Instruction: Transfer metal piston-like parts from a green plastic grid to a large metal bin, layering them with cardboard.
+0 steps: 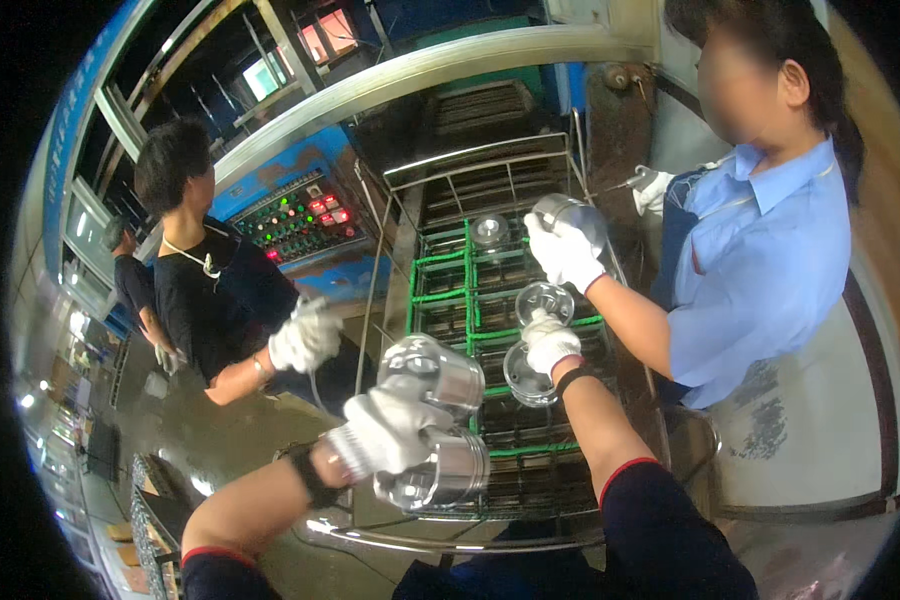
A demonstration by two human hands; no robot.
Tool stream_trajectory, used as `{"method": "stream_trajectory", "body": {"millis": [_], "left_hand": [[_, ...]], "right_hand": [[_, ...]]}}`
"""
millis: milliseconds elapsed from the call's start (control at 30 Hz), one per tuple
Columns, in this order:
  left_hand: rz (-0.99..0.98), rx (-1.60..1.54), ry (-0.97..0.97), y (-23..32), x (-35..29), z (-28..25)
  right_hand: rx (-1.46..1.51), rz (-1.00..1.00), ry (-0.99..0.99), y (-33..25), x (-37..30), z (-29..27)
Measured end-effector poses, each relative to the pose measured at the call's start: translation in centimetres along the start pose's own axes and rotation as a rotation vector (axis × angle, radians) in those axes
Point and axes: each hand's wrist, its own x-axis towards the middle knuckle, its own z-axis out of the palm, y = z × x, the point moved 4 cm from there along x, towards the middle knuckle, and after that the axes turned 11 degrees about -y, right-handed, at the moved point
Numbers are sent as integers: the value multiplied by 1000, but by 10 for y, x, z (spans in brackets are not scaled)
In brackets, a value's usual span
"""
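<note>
My left hand (395, 428), in a white glove, is closed on two shiny cylinder-shaped metal parts at once. The upper part (435, 372) and the lower part (440, 472) lie on their sides, with fine grooves near their right ends. My right hand (552, 345), also gloved, grips between two round shiny metal parts: one farther (544, 297), one nearer (526, 378). Both are over the rack (470, 320) with green-wrapped bars. A similar round part (490, 232) sits at the rack's far end. Exactly how my right fingers hold is partly hidden.
At right, a co-worker in a blue shirt (770, 270) holds another metal part (573, 216) over the rack. A person in dark clothes (205, 270) stands left, a gloved hand near my left hand. Behind are a control panel (295, 222) and a curved metal beam (440, 60).
</note>
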Motion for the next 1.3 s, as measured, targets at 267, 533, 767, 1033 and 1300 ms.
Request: {"method": "stream_trajectory", "body": {"millis": [267,533,767,1033,1300], "left_hand": [[89,-250,498,-1,-108,-21],[-127,-418,527,-24,-181,87],[-294,-644,491,-12,-244,213],[-548,-794,556,-16,-285,276],[-742,-705,882,-3,-349,358]], "right_hand": [[253,-33,179,20,11,18],[-277,-228,88,-44,-55,6],[224,-336,275,-60,-168,-60],[280,-688,649,-32,-365,-147],[430,-483,769,-68,-482,-119]]}}
